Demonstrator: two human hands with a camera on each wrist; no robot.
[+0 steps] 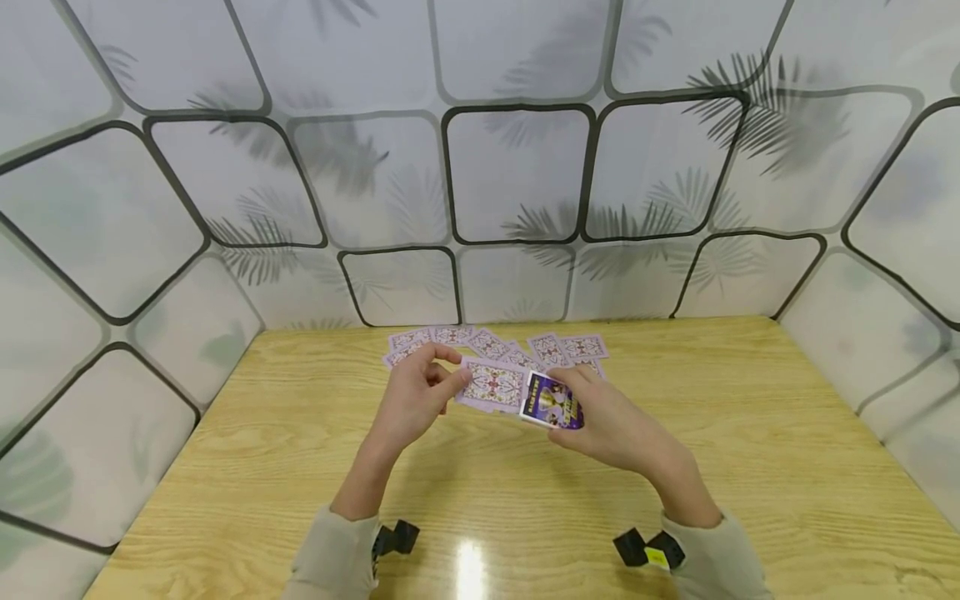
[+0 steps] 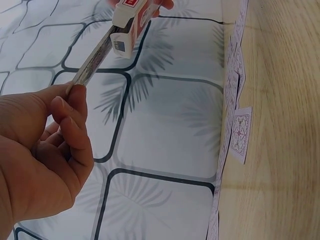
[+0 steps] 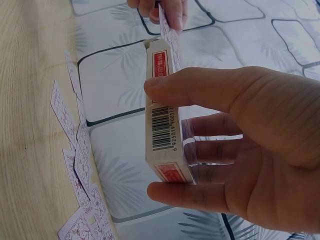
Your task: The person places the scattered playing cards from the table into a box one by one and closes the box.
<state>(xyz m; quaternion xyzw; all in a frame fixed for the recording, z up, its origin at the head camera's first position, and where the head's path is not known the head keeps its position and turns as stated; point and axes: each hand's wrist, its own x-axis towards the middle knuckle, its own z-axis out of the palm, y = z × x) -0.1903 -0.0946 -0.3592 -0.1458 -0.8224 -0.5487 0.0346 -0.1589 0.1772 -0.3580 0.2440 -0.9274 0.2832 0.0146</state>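
My left hand [image 1: 408, 400] pinches the outer end of a small stack of playing cards [image 1: 493, 386] between thumb and fingers. The top card is back up, with a purple and red pattern. Its far end meets the open end of a card box [image 1: 553, 402], which my right hand [image 1: 618, 425] grips by its edges. The box shows a dark purple and yellow picture in the head view. From the right wrist, its narrow white side with a barcode is seen. In the left wrist view, the stack [image 2: 94, 61] runs edge-on to the open flap of the box [image 2: 132, 27].
More playing cards [image 1: 551, 350] lie loosely spread, backs up, along the far edge of the wooden table [image 1: 262, 467]. Behind the table hangs a pale patterned cloth [image 1: 517, 175], with further cloth on both sides. Black wrist cameras [image 1: 397, 537] sit at the sleeve cuffs.
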